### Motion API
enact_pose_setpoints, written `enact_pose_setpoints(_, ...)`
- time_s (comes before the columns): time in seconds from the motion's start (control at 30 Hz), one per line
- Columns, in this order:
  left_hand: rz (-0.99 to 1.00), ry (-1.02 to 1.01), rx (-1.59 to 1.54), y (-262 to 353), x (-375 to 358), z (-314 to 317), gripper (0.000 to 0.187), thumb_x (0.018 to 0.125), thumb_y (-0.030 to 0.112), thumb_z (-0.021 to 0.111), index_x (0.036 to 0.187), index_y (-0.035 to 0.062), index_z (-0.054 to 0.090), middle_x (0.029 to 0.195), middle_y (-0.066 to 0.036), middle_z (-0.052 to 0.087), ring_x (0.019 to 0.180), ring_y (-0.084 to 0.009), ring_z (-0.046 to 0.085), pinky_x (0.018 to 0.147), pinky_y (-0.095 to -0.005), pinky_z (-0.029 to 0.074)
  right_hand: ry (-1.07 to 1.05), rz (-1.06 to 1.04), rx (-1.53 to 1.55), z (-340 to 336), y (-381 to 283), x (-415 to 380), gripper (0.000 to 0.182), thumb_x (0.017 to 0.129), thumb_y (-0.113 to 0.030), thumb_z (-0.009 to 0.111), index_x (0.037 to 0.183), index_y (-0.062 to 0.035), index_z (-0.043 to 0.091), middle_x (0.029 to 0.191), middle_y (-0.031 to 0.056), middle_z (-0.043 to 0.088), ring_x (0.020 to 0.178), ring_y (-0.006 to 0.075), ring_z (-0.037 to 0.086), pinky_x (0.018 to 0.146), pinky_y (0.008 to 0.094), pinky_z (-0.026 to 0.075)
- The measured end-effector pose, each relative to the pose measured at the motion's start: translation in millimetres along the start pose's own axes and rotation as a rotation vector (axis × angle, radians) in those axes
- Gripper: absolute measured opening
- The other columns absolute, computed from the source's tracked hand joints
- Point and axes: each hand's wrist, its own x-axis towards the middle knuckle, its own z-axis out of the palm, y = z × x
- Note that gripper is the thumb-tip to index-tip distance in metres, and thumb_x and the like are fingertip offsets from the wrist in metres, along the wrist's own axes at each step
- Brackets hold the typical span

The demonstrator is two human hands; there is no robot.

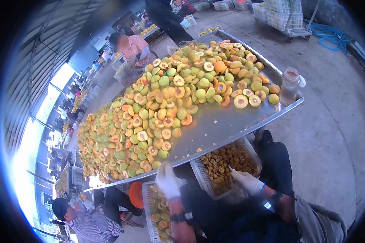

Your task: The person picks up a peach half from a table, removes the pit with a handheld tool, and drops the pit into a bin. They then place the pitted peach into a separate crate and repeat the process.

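My left hand point(167, 181), in a white glove, is over the tray's near edge. It is smeared by motion, so I cannot make out its fingers or anything in them. Below it stands a white crate point(147, 214) of halved peaches point(161, 216). My right hand point(246, 182), also gloved, is closed around a small metal-tipped tool point(230, 167), most of which is hidden in the fingers. That hand is above a second white crate point(204, 178) holding brown pits point(225, 162). Halved peaches point(166, 101), many with pits showing, are heaped on the metal tray point(207, 129).
A clear plastic jar point(289, 87) stands at the tray's right corner. An orange-red bowl point(136, 195) is under the near edge. One person point(89, 222) sits at my left, another point(134, 50) across the tray. Behind are a crate cart point(284, 18) and blue hose point(328, 36).
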Motion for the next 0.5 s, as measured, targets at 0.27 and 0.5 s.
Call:
enact_pose_setpoints(0.27,-0.672,-0.32,-0.505,-22.0,122.4,185.5,0.025,0.099,0.026,0.064,0.112,0.0051,0.06,0.078,-0.007,0.06,0.063,-0.0214,0.058,0.055,-0.0375,0.05,-0.024,-0.017,0.017,-5.8,-30.0,-17.7,0.045,0.112,-0.046,0.041,0.089,-0.0097,0.053,0.06,0.0011,0.053,0.044,0.0108,0.049,0.041,0.0261,0.04)
enact_pose_setpoints(0.5,-0.991,-0.073,-0.562,-18.4,157.9,240.5,0.025,0.098,0.018,0.067,0.119,0.0034,0.063,0.097,-0.01,0.065,0.076,-0.0269,0.065,0.06,-0.0381,0.054,-0.104,0.076,0.047,-12.3,-36.6,-16.4,0.042,0.111,-0.045,0.045,0.086,-0.0124,0.054,0.061,-0.0013,0.052,0.046,0.0092,0.051,0.04,0.0235,0.038)
